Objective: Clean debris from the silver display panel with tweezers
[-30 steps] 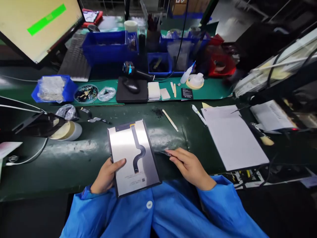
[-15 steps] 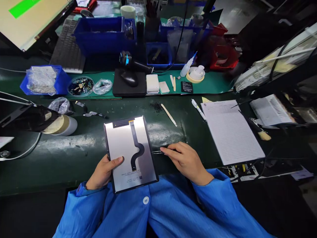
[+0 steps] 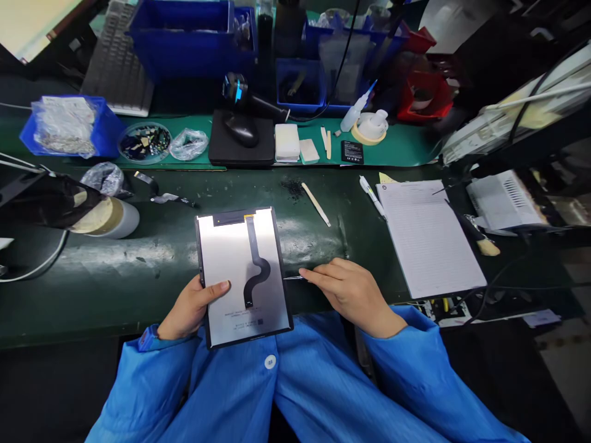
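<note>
Dark green bench: tape roll, wooden stick, pen, lined notepad, tweezers; green mat at back.

Small print on screen panel: too tiny to read.

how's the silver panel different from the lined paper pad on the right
The silver panel is shiny, with a black flex cable snaking down it; the lined paper pad is matte white. The left hand grips the panel at the bench edge, while the pad lies untouched, away from the right hand that pinches a thin metal tool. The pad looks larger. Both are flat rectangles.
</note>
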Tool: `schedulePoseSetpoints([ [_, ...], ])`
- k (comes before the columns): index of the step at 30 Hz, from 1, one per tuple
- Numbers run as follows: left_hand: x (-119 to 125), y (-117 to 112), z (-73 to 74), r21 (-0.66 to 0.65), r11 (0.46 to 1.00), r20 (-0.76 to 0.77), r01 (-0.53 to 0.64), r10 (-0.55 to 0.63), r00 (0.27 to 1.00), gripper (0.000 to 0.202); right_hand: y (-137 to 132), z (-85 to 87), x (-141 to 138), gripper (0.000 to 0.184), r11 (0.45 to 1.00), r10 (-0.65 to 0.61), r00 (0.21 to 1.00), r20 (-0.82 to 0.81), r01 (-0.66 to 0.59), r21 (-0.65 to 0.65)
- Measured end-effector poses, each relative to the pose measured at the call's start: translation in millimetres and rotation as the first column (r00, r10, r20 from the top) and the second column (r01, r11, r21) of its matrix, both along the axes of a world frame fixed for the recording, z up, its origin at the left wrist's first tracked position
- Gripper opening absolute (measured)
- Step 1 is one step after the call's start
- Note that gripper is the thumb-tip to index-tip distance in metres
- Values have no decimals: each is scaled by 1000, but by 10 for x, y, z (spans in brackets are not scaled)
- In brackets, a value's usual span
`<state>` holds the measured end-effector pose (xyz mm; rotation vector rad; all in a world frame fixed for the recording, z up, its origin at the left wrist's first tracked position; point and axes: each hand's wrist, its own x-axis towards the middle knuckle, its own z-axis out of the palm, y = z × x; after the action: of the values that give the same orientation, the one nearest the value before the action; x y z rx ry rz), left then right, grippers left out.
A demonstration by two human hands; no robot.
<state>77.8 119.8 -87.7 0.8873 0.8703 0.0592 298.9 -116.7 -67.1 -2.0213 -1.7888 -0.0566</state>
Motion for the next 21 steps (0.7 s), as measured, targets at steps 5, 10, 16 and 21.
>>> schedulePoseSetpoints([
  [5, 3, 1, -6, -1, 1000, -9, 5, -5, 1000, 51, -22, -7, -3, 33, 999, 14, 997, -81, -16, -32],
  [10, 6, 4, -14, 2, 1000, -9, 6, -6, 1000, 52, -27, 23, 11, 30, 994, 23, 997, -72, -30, -105],
  [16, 21, 1, 23, 18, 1000, -12, 7, -7, 1000, 52, -22, 53, 0, 27, 980, 30, 985, -169, -63, -190],
  [21, 23, 3, 45, 34, 999, -9, 32, -31, 999, 52, -28, 85, 17, 29, 990, -14, 989, -145, -6, -138],
])
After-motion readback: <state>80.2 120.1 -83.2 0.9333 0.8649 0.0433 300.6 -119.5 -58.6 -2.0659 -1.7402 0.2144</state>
